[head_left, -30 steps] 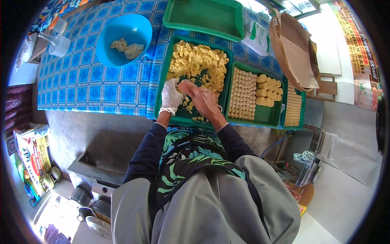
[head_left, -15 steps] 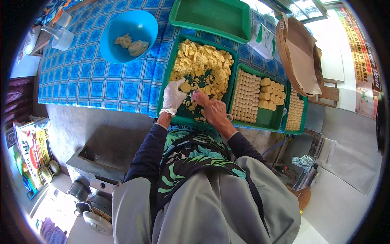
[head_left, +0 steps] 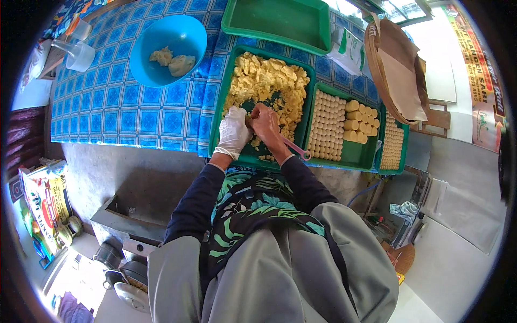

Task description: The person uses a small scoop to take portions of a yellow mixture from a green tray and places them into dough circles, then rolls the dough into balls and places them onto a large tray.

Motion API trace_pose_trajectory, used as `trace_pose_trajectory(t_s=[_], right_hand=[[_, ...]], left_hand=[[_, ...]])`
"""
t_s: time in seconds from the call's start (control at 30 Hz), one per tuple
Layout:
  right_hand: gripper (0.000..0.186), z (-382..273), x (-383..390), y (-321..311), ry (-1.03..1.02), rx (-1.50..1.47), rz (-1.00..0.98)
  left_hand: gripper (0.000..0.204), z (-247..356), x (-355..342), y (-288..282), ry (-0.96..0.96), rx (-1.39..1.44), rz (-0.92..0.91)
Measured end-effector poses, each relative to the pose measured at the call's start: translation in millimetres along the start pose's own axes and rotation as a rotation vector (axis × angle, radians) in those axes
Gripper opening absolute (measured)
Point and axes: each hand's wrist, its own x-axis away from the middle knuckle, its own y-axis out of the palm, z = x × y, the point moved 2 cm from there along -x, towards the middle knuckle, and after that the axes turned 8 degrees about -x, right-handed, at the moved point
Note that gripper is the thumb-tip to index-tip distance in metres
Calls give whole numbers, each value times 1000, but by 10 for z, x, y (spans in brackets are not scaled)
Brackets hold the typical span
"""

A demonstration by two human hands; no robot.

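Note:
My left hand (head_left: 232, 132), in a white glove, is closed around a small yellow lump, now almost hidden between my hands. Pressed against it is my bare right hand (head_left: 265, 124), its fingers curled. From under that palm juts a pink handle (head_left: 296, 148) with a looped end; the tool's other end is out of sight. Both hands are above a green tray (head_left: 216, 123) that holds crumbly yellow filling (head_left: 272, 75), heaped at its far side with loose crumbs nearer me.
Right of this tray, another green tray (head_left: 355, 157) holds rows of small pale balls (head_left: 326, 124) and stacked yellow cylinders (head_left: 360, 121). Further right is a third tray of balls (head_left: 391, 148). A blue bowl (head_left: 141, 63) with white dough, a green tray (head_left: 277, 24) and a woven round tray (head_left: 383, 81) lie beyond.
My right hand has come in against my left, covering the round yellow lump that showed in the glove. The pink handle now shows longer beside my right wrist.

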Motion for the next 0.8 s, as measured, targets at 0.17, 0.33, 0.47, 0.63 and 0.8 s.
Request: trace_pose_trajectory(t_s=[0.17, 0.33, 0.47, 0.63, 0.8], right_hand=[[23, 75, 14, -28, -15, -2, -5], [39, -199, 134, -143, -379, 11, -91], [49, -134, 118, -33, -685, 310, -191], [52, -122, 181, -283, -605, 103, 15], [55, 382, 584, -1377, -128, -282, 308]], left_hand=[[39, 51, 131, -107, 96, 7, 147], [40, 37, 517, -273, -147, 12, -61], [37, 89, 578, -271, -98, -31, -98], [39, 79, 460, -245, -42, -32, -3], [46, 86, 199, -99, -112, 22, -17]])
